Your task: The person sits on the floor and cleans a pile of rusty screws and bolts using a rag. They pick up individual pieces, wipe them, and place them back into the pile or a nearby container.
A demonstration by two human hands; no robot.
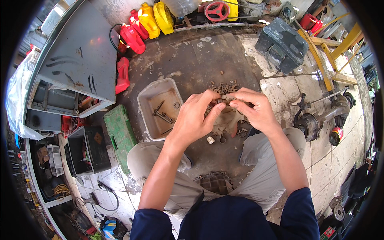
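My left hand (197, 114) and my right hand (256, 111) meet in front of me, thumbs and fingertips closed around a small, dirty metal piece (227, 99). Its exact kind is mostly hidden by my fingers. Just beyond it, a heap of small rusty hardware (225, 87) lies on the floor. Under my hands sits a tan, cloth-like thing (224, 123), partly covered. A small whitish piece (211, 140) and a metal ring clamp (223, 138) lie closer to me. Left of my left hand stands a grey plastic tub (143, 120) holding several long bolts (163, 116).
A green case (120, 134) and a grey metal cabinet (76, 52) stand at the left. Red and yellow jugs (149, 22) line the back. At the right are a black toolbox (281, 45), a yellow frame (320, 60) and a greasy machine part (316, 122).
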